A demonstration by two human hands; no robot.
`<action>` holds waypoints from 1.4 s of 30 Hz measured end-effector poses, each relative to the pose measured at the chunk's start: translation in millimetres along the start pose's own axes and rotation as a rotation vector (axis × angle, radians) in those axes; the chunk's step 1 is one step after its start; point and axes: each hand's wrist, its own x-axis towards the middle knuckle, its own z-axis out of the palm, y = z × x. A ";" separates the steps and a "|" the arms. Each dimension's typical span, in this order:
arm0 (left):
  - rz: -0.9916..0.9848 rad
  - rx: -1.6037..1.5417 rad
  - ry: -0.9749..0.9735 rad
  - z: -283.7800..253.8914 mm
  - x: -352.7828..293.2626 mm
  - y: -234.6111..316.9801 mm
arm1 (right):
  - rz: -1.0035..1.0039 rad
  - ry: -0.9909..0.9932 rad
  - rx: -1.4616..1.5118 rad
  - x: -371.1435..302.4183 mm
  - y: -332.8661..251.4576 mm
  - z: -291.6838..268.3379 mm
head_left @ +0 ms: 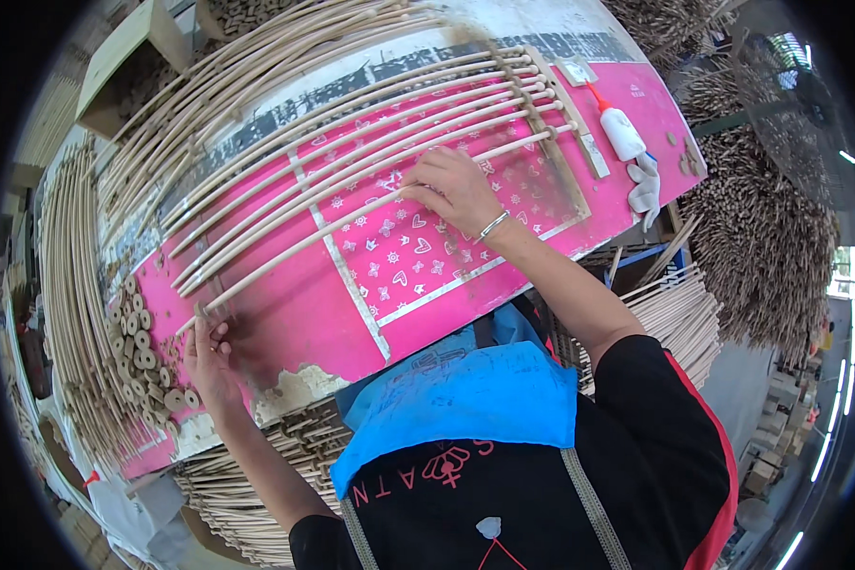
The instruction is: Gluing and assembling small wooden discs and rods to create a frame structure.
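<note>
Seen from above, a person worked with both bare hands over a pink surface (299, 332), taking the middle of the view as the clock's centre. The thing being handled, a long pale wooden rod (332, 232), slanted from about 8 o'clock up to 1 o'clock, nearest the person in a row of similar rods (370, 122) at 11 o'clock. The right hand (446, 185), at 12 o'clock, had its grip closed around the rod partway along; the left hand (211, 359), between 8 and 9 o'clock, had its grip pinched at the rod's lower end, beside what looked like a small brown ring (partly masked by the fingertips, so its exact fit could not be told). The rod's far end lay over a wooden strip (594, 152) at 1 o'clock. Loose wooden rings (142, 351) were heaped just beyond the left hand, between 8 and 9 o'clock. At 2 o'clock lay a white bottle with a red nozzle (620, 133), and just beside it a pale glove (645, 190). The step in hand appeared to be setting or adjusting the ring at the rod's lower end; the next move seemed to call for a steady right grip while the left fingers worked that end, without nudging the neighbouring rods.
</note>
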 end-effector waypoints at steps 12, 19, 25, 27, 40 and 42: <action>0.275 0.471 0.090 -5.3 -2.9 11.3 | -0.007 0.042 0.021 3.8 8.5 18.4; 0.886 1.228 0.082 8.6 -1.1 34.4 | -0.011 0.059 0.027 1.3 15.0 22.3; 0.893 1.223 -0.032 3.8 12.7 30.8 | -0.001 -0.016 0.071 6.4 13.6 21.6; 0.886 1.274 0.018 4.9 10.9 25.5 | 0.005 -0.049 0.075 7.9 11.6 18.0; 0.838 1.257 -0.004 18.8 16.6 27.0 | 0.053 -0.044 0.049 9.2 3.2 12.9; 0.812 1.238 -0.010 21.9 17.6 27.6 | 0.039 -0.032 0.037 10.0 3.4 12.8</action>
